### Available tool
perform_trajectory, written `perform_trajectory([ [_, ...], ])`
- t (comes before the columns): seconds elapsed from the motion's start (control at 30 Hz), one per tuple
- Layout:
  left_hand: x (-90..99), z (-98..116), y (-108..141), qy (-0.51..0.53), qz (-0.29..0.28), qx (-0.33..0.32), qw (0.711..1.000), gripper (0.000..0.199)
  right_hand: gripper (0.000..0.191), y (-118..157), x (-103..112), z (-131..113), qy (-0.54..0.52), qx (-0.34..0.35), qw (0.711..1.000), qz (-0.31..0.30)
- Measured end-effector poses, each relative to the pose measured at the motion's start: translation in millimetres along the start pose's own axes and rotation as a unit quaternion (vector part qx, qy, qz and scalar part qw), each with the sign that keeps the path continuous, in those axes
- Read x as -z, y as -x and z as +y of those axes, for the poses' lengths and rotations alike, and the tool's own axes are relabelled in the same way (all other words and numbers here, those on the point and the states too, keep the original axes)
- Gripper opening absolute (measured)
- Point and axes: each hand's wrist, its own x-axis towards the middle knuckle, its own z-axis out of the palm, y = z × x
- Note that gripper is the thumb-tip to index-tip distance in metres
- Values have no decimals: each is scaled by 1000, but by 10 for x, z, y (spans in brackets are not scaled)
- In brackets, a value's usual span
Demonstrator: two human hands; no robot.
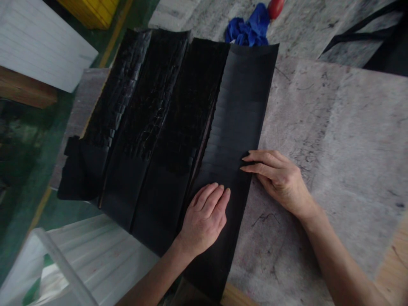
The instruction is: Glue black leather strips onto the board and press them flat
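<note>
Several black leather-like panels lie side by side on the work table, partly overlapping. The left ones, such as the glossy panel (159, 93), carry a crocodile-scale pattern at the far end and look smooth at the near end. The rightmost black strip (244, 97) is matte with faint cross ridges. My left hand (205, 216) rests palm down on this strip near its left side, fingers laid out together. At the strip's right edge, my right hand (279, 178) has its fingertips over the border and seems to grip it; the thumb is mostly hidden.
A stained grey cloth (344, 140) covers the table. Blue crumpled material (250, 27) and a red object (275, 8) lie beyond the panels. White crates, one a ribbed bin (105, 259), flank the left side. A dark item with straps (389, 46) sits top right.
</note>
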Motion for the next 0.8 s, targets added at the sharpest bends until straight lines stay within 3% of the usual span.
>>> perform_trajectory([
  [0.8, -7, 1, -1, 1, -1, -2, 1000, 45, 29, -4, 2, -1, -8, -7, 1000, -3],
])
